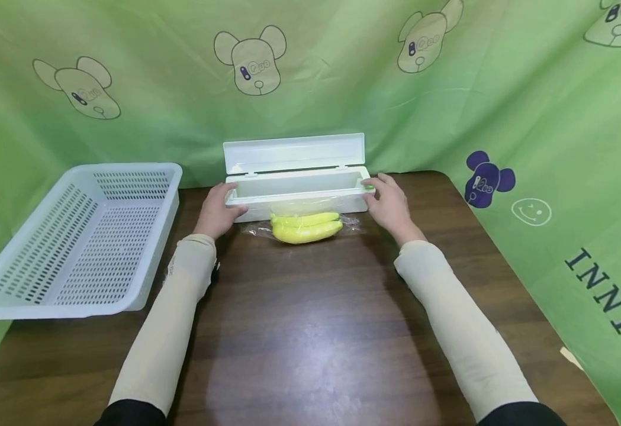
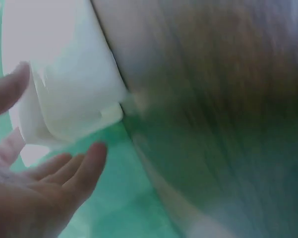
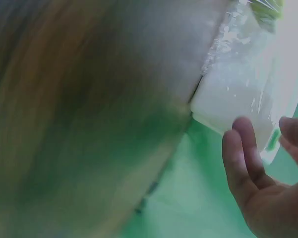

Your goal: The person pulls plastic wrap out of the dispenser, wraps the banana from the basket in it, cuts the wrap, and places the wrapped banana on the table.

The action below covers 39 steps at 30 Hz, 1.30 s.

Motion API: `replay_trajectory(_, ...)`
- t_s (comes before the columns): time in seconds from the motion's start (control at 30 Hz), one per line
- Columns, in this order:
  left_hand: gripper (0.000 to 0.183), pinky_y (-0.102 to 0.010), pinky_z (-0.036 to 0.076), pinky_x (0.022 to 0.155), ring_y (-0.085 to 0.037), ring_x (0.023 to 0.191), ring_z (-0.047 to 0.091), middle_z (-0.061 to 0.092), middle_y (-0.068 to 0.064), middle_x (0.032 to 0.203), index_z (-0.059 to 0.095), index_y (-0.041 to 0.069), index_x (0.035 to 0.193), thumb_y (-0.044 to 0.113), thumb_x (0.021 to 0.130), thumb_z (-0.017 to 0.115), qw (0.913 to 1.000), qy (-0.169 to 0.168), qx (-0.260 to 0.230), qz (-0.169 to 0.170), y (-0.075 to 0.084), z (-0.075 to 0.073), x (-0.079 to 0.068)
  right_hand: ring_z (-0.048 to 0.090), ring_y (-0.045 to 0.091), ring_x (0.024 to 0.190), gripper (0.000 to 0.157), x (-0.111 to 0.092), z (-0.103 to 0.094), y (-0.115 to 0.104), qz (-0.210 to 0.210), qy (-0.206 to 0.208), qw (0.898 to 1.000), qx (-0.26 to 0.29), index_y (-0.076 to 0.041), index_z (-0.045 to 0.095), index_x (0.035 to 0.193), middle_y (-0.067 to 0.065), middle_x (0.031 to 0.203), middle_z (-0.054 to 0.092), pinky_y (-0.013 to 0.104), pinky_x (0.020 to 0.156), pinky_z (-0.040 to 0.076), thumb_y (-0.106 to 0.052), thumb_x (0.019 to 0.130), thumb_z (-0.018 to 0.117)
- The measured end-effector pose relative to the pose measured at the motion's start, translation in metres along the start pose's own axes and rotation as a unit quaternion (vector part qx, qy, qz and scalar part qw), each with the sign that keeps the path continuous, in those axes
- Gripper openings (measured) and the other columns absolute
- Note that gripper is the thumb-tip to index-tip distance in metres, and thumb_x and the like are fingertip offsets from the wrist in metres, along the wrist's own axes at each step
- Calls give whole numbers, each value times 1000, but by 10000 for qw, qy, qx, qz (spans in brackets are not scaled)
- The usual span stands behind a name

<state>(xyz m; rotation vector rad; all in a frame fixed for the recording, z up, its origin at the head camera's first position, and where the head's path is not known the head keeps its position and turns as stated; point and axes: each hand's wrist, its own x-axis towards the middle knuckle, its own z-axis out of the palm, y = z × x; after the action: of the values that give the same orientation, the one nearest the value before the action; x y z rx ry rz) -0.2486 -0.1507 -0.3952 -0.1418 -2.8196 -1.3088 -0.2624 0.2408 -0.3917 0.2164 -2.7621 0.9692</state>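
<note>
A long white plastic box (image 1: 299, 201) with its lid (image 1: 294, 154) raised stands at the back of the table. In front of it lie yellow bananas (image 1: 307, 231) covered by clear plastic film (image 1: 350, 223). At the box's left end is my left hand (image 1: 218, 208), fingers spread and fairly straight around the corner. My right hand (image 1: 387, 204) is at the right end, its thumb and fingers extended about that corner. A small green piece (image 3: 273, 140) shows on the box's rim near the right hand. Whether the fingertips press the box is hard to tell.
A pale plastic basket (image 1: 153, 260) with slotted walls stands on the left of the brown wooden table (image 1: 310, 331). Green printed cloth (image 1: 331, 71) hangs behind and along the right side, close to the box's raised lid.
</note>
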Motion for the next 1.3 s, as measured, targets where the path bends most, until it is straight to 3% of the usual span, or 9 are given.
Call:
replay_trajectory(0.07,40,-49,27,117,-39,146,27,29,-23,158,57,1,131,14,95,71,9997,193,56,105,5,4,-2,55,52,117,31,-3,1,-5,-470,22,9954,-832,-9,65,129,25,155,36,64,97,44,-16,100,64)
replay_trajectory(0.17,22,-48,30,115,-40,144,30,29,-22,157,61,1,110,10,94,72,9991,398,60,141,11,8,-7,64,51,84,20,-5,5,-8,-1026,180,9826,-1540,-8,65,117,26,154,37,64,75,51,-17,100,64)
replay_trajectory(0.27,14,-48,30,116,-40,144,30,31,-22,157,61,2,99,8,93,72,9985,508,-47,211,12,10,-9,59,42,59,7,-4,9,-6,-1617,495,9643,-2036,-3,60,102,26,147,45,57,53,51,-9,99,61)
replay_trajectory(0.43,14,-45,27,117,-36,145,32,39,-22,154,60,4,86,7,93,71,9973,550,-257,412,13,11,-11,54,37,57,6,-2,15,-2,-2378,889,9348,-2485,3,55,93,26,135,55,51,44,47,6,89,57)
replay_trajectory(0.6,16,-46,26,118,-35,146,30,38,-19,155,60,5,87,12,93,72,9978,399,-403,357,16,8,-16,56,37,59,11,-5,17,3,-2774,1157,9212,-2472,5,56,98,26,127,59,50,42,47,5,87,59)
replay_trajectory(0.73,16,-46,26,118,-35,145,32,41,-18,154,61,6,87,15,93,73,9976,329,-432,418,20,6,-20,57,38,60,8,-6,15,2,-2847,1277,9228,-2260,4,55,95,24,126,60,50,42,47,0,90,60)
replay_trajectory(1.0,18,-50,27,115,-38,139,35,51,-19,145,63,5,86,16,92,75,9971,346,-442,511,20,3,-25,54,33,59,7,-10,11,0,-2447,1127,9491,-1634,-5,56,90,14,106,59,50,46,46,-4,95,61)
replay_trajectory(1.3,16,-49,26,116,-37,139,37,51,-19,144,64,4,88,14,93,75,9970,235,-483,557,15,0,-28,53,31,56,9,-14,8,0,-2385,1266,9515,-1475,-5,57,88,13,106,57,49,45,45,-3,94,63)
